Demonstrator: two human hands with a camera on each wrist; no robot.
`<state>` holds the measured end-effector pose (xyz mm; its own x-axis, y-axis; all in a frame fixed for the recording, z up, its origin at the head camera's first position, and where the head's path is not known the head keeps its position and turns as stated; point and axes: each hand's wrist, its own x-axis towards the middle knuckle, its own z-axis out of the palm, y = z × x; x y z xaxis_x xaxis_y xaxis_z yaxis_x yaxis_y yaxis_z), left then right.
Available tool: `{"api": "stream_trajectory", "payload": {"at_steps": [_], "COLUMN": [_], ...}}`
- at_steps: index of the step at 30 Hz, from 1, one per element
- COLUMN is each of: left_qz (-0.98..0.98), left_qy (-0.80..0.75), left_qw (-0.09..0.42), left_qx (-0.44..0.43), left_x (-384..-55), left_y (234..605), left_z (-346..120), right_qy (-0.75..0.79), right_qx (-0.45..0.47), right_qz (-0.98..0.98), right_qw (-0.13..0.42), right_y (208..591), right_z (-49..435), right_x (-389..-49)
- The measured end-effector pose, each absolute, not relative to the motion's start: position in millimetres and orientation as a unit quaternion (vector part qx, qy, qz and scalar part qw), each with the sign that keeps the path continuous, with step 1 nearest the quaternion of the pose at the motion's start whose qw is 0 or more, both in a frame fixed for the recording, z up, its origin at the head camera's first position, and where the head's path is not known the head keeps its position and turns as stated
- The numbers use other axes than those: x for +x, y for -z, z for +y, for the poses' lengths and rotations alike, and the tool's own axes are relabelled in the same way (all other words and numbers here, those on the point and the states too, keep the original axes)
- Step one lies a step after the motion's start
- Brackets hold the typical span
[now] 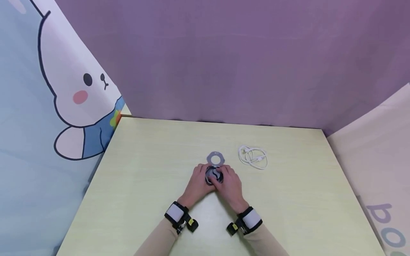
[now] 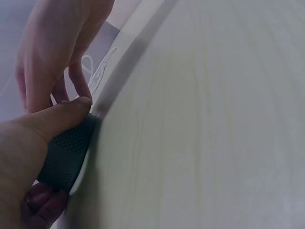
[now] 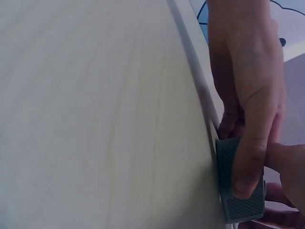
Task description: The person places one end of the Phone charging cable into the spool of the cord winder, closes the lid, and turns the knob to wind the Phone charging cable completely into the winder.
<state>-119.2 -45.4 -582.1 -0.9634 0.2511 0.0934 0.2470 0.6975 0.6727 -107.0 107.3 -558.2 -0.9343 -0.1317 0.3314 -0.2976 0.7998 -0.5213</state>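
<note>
A small dark grey-green case (image 1: 214, 172) with textured sides sits between both hands near the middle of the table. Its grey hexagonal lid (image 1: 209, 158), with a pale ring on it, lies folded back on the far side. Inside are dark and light curved shapes. My left hand (image 1: 196, 185) grips the case from the left; its thumb (image 2: 66, 117) lies along the textured side wall (image 2: 64, 162) in the left wrist view. From the right, my right hand (image 1: 231, 185) holds the case, thumb and fingertips over its open top. The hands hide parts of the rim.
A loosely coiled white cable (image 1: 253, 158) lies on the table, right of the lid. The pale wooden table (image 1: 144, 160) ends at a purple curtain (image 1: 224, 64) behind. Cartoon-printed cloth (image 1: 29, 177) hangs at the left, and another pale cloth (image 1: 381, 149) at the right.
</note>
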Motion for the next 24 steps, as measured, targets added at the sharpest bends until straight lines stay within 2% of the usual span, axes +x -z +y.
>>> {"api": "stream_trajectory", "payload": {"at_steps": [24], "left_qz": [0.901], "left_qy": [-0.417], "left_qw": [0.027], "left_qx": [0.117], "left_x": [-117.4], "left_y": [580.0], "left_z": [-49.1], "right_qy": [-0.288], "right_qx": [0.136], "right_qz": [-0.945], "right_qw": [0.072], "right_y": [545.6], "right_z": [115.9], "right_x": [-113.0]}}
